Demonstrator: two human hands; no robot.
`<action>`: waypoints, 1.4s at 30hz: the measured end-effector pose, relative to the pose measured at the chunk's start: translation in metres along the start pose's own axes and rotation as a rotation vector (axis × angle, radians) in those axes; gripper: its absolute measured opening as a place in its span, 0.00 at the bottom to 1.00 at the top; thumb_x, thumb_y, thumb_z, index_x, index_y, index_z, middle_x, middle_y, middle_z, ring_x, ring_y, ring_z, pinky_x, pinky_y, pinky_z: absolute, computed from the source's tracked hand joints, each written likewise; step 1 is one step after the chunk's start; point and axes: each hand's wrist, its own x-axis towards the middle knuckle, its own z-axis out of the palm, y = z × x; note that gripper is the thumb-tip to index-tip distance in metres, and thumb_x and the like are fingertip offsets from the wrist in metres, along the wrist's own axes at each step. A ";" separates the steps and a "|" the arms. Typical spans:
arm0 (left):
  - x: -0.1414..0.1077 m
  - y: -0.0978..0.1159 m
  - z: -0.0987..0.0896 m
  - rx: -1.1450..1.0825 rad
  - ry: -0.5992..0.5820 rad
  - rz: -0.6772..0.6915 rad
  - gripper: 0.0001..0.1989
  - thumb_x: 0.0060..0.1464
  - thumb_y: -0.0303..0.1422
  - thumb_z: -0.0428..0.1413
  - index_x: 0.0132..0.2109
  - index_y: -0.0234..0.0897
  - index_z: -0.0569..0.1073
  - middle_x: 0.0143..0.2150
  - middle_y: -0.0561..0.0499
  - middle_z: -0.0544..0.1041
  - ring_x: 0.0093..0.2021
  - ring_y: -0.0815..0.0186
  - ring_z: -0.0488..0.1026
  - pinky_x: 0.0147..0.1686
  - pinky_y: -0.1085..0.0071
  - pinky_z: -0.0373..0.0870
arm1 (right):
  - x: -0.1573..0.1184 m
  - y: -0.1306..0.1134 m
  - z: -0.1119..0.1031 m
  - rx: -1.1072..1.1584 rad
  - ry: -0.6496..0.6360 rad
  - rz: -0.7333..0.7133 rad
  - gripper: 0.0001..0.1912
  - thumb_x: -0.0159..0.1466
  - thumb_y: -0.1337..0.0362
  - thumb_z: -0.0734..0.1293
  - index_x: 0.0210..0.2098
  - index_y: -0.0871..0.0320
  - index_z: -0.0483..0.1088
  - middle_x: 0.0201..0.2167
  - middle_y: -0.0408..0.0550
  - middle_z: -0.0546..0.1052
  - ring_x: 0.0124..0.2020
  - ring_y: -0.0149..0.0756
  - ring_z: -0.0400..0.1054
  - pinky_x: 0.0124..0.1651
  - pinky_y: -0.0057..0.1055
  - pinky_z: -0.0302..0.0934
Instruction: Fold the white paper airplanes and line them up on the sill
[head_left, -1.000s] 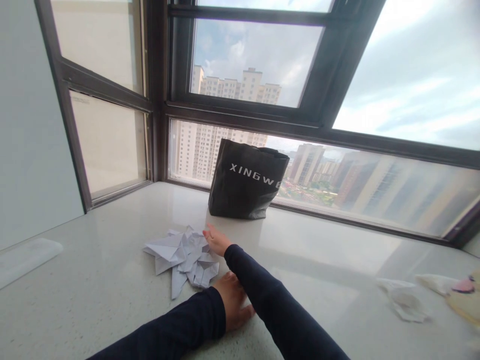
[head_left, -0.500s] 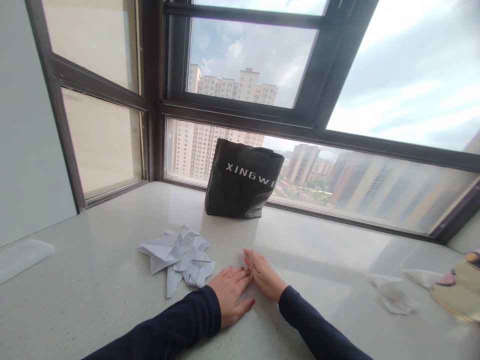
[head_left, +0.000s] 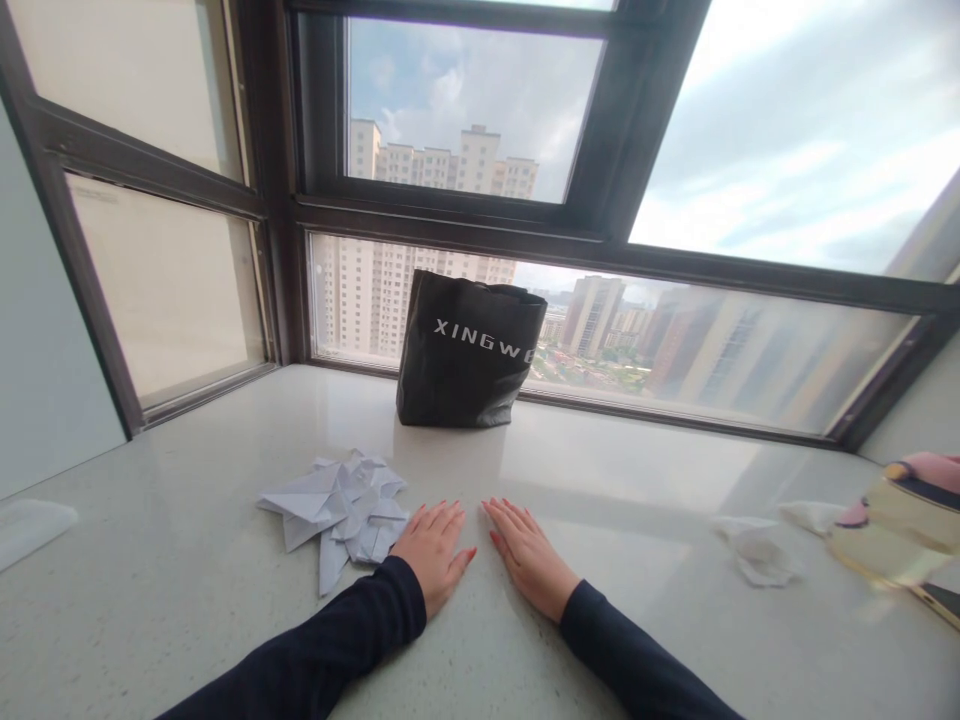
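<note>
My left hand (head_left: pixel 435 556) lies flat on the pale speckled sill, fingers stretched out and holding nothing. Just left of it sits a heap of folded white paper pieces (head_left: pixel 345 505), angular and overlapping, its right edge close to my fingers. My right hand (head_left: pixel 529 555) rests palm down a short way to the right, also flat, with nothing in it. A gap of bare sill separates the two hands. Beyond them, a black bag (head_left: pixel 469 355) with white lettering stands upright against the window.
At the right are a crumpled white tissue (head_left: pixel 761 552) and a cream and pink bag or pouch (head_left: pixel 904 515), with a dark flat object (head_left: pixel 937 602) partly cut off. A whitish flat item (head_left: pixel 34 528) lies at the left edge. Dark window frames (head_left: pixel 465 228) border the sill (head_left: pixel 615 460).
My hands were touching, fingers together on the sill; now they have drawn apart, the left one shifting left toward the paper heap. The view has turned slightly to the right.
</note>
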 end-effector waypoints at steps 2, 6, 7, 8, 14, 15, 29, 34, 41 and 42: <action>-0.001 0.000 -0.001 -0.017 -0.014 0.042 0.23 0.55 0.40 0.39 0.54 0.32 0.59 0.57 0.43 0.58 0.57 0.58 0.52 0.55 0.57 0.47 | 0.000 0.000 0.000 -0.003 0.009 -0.006 0.20 0.62 0.65 0.50 0.52 0.59 0.58 0.53 0.52 0.63 0.56 0.40 0.51 0.56 0.44 0.45; -0.001 0.003 -0.004 -0.070 -0.098 0.195 0.24 0.55 0.40 0.39 0.56 0.32 0.56 0.59 0.43 0.56 0.58 0.60 0.51 0.55 0.58 0.48 | -0.001 0.001 0.002 -0.005 0.036 -0.017 0.20 0.62 0.66 0.51 0.52 0.57 0.59 0.52 0.51 0.64 0.55 0.39 0.52 0.55 0.43 0.45; -0.002 0.004 -0.005 -0.076 -0.117 0.217 0.24 0.55 0.40 0.39 0.56 0.32 0.56 0.59 0.43 0.56 0.58 0.60 0.51 0.55 0.58 0.47 | -0.001 0.002 0.002 -0.006 0.038 -0.019 0.20 0.62 0.66 0.51 0.52 0.57 0.59 0.52 0.51 0.64 0.55 0.39 0.52 0.55 0.43 0.45; -0.002 0.004 -0.006 -0.079 -0.129 0.226 0.23 0.55 0.39 0.39 0.56 0.33 0.56 0.58 0.43 0.56 0.58 0.60 0.51 0.55 0.57 0.47 | -0.001 0.002 0.003 -0.007 0.040 -0.019 0.20 0.62 0.66 0.51 0.52 0.58 0.59 0.52 0.51 0.64 0.55 0.39 0.52 0.55 0.43 0.46; -0.001 0.006 -0.007 -0.076 -0.154 0.218 0.23 0.55 0.38 0.40 0.56 0.34 0.57 0.58 0.44 0.56 0.58 0.59 0.51 0.55 0.56 0.46 | 0.000 0.004 0.005 0.003 0.062 -0.036 0.20 0.61 0.66 0.51 0.53 0.57 0.58 0.52 0.52 0.64 0.55 0.39 0.53 0.55 0.43 0.46; -0.001 0.006 -0.007 -0.076 -0.156 0.217 0.23 0.55 0.38 0.40 0.56 0.34 0.57 0.58 0.44 0.56 0.58 0.60 0.51 0.55 0.56 0.46 | 0.000 0.004 0.006 0.005 0.063 -0.038 0.20 0.61 0.66 0.51 0.53 0.58 0.57 0.52 0.52 0.64 0.55 0.40 0.53 0.55 0.43 0.47; -0.002 0.009 -0.013 -0.069 -0.165 0.206 0.23 0.55 0.37 0.39 0.56 0.33 0.57 0.59 0.44 0.56 0.58 0.60 0.50 0.55 0.55 0.46 | -0.001 -0.001 -0.001 -0.019 0.002 -0.024 0.22 0.61 0.67 0.50 0.55 0.58 0.54 0.54 0.51 0.62 0.56 0.39 0.51 0.56 0.42 0.45; -0.002 0.009 -0.014 -0.052 -0.190 0.204 0.23 0.55 0.37 0.39 0.56 0.32 0.56 0.59 0.44 0.55 0.58 0.59 0.51 0.54 0.55 0.47 | -0.001 -0.003 -0.003 -0.047 -0.017 -0.016 0.21 0.62 0.66 0.50 0.54 0.58 0.57 0.53 0.51 0.63 0.56 0.39 0.51 0.56 0.42 0.45; -0.001 0.008 -0.011 -0.049 -0.185 0.204 0.24 0.55 0.38 0.39 0.56 0.32 0.56 0.59 0.44 0.55 0.58 0.59 0.51 0.54 0.55 0.48 | 0.000 -0.005 -0.009 -0.067 -0.070 -0.006 0.21 0.62 0.66 0.50 0.53 0.57 0.59 0.54 0.51 0.61 0.56 0.40 0.50 0.55 0.42 0.45; -0.001 0.008 -0.011 -0.050 -0.181 0.204 0.24 0.55 0.38 0.39 0.56 0.32 0.56 0.59 0.44 0.55 0.58 0.59 0.51 0.54 0.55 0.48 | 0.000 -0.005 -0.009 -0.065 -0.072 -0.005 0.21 0.62 0.66 0.50 0.53 0.57 0.59 0.54 0.51 0.61 0.56 0.40 0.50 0.55 0.43 0.45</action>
